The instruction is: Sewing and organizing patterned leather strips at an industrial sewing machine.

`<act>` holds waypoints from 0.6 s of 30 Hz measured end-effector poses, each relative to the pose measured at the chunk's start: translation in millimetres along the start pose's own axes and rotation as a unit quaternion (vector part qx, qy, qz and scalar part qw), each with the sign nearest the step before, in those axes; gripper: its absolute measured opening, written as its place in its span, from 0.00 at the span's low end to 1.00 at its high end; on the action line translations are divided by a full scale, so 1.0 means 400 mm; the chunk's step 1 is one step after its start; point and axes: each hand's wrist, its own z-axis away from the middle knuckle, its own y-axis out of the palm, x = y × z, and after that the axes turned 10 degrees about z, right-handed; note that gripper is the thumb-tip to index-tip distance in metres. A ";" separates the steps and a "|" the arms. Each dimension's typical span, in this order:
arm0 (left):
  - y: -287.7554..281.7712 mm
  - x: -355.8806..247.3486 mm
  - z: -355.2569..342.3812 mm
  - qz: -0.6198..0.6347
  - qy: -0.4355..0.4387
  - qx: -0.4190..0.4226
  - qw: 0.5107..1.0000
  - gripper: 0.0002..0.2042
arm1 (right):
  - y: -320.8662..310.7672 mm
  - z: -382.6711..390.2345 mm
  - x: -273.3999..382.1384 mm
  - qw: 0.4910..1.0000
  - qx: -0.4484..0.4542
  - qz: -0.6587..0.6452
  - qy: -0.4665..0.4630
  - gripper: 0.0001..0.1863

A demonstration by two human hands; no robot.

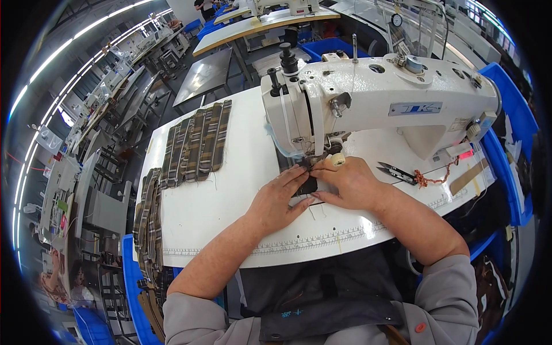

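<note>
A dark fabric piece [306, 187] lies on the sewing machine's bed, running under the needle area; a strip of it shows beyond the presser foot. My left hand [276, 198] rests flat on its left side, fingers stretched toward the needle, thumb apart at the near edge. From the right, my right hand [353, 184] lies over the piece, its fingertips close beside the presser foot and its thumb spread toward my left thumb. Both hands press on the fabric rather than wrap round it. The white sewing machine [368, 86] hides the exact stitching point.
Plaid fabric pieces [195, 141] lie at the table's left, with more plaid strips [148, 224] hanging over its edge. Thread snips [397, 172] with an orange cord rest right of my right hand. A printed ruler [299, 244] runs along the near edge. Blue bins [509, 109] stand at right.
</note>
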 end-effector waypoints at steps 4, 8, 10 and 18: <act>-0.005 0.005 -0.007 0.002 -0.022 0.007 1.000 0.25 | 0.000 0.000 0.003 1.000 -0.019 -0.003 -0.006 0.20; -0.020 0.020 -0.031 0.016 -0.033 0.016 0.999 0.24 | 0.000 0.003 0.005 1.000 -0.008 0.001 0.003 0.19; -0.024 0.028 -0.039 0.013 -0.039 0.016 0.999 0.23 | -0.007 0.001 0.009 1.000 -0.003 0.002 0.003 0.18; -0.017 0.057 -0.059 -0.032 0.003 -0.019 0.999 0.22 | -0.002 -0.001 0.000 1.000 -0.006 -0.021 0.000 0.17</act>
